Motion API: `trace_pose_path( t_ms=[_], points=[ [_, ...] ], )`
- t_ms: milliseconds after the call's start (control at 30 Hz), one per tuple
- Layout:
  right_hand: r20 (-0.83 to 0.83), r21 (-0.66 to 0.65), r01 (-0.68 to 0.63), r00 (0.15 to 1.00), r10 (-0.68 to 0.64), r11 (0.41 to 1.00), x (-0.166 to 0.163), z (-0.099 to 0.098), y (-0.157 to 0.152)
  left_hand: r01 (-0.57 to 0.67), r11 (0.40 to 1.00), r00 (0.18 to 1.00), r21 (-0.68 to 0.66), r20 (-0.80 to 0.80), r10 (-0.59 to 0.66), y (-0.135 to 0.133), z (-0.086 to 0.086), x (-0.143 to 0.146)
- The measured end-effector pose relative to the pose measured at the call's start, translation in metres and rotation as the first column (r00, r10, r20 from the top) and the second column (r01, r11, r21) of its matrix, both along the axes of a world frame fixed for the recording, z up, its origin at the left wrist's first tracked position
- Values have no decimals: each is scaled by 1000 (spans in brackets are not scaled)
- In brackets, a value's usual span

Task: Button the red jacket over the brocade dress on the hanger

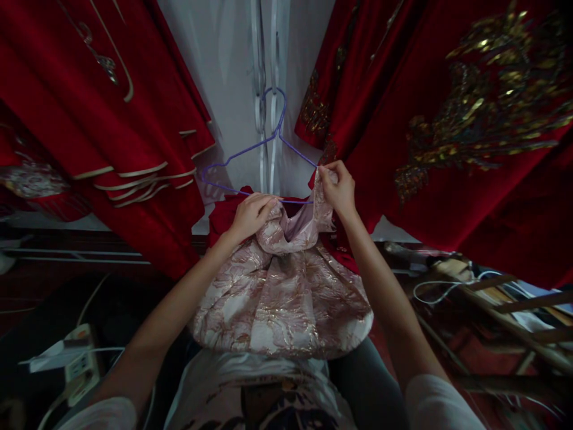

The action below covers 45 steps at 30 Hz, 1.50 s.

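Note:
A pink brocade dress (286, 298) with gold patterning spreads over my lap, its bodice raised toward a purple wire hanger (253, 146). My right hand (338, 186) is closed, pinching the dress's upper edge at the hanger's right end. Fingers of my left hand (255, 214) are closed on the other side of the bodice, beside the hanger's bottom bar. The hanger's left end shows bare, while its right end is partly covered by cloth and my hand. Between my hands the neckline gapes, showing a pale lining.
White metal strips (264, 137) run down the wall, with the hanger's hook at them. Red garments (147, 119) hang at left, and a red gold-embroidered one (380, 137) at right. A power strip (82, 364) lies lower left. A wooden rack (501, 304) with cables stands lower right.

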State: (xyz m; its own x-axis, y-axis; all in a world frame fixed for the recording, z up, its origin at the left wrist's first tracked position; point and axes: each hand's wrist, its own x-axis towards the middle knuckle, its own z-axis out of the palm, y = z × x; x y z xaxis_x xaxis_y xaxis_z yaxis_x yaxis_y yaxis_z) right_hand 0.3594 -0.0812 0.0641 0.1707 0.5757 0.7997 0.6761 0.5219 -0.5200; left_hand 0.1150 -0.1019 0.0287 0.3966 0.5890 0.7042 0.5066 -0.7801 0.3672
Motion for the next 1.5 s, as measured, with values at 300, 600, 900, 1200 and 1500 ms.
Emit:
trace_pose_path(
  t_ms=[300,600,900,1200,1500],
  points=[
    [16,-18,23,1000,-23,1000,14,18,-9,-442,894,853,65,339,397,40,-6,-99],
    [34,-29,2,999,-1,1000,18,23,-9,-417,899,809,-131,398,433,66,-48,-144],
    [67,6,3,998,-3,1000,19,26,-13,-343,925,826,-163,416,380,71,-31,-147],
    [59,-5,-16,998,16,1000,21,25,-10,-382,904,807,-192,408,427,69,-38,-155],
    [75,-3,-1,997,1,1000,19,26,-16,-264,964,954,11,152,260,94,39,-89]
  ],
)
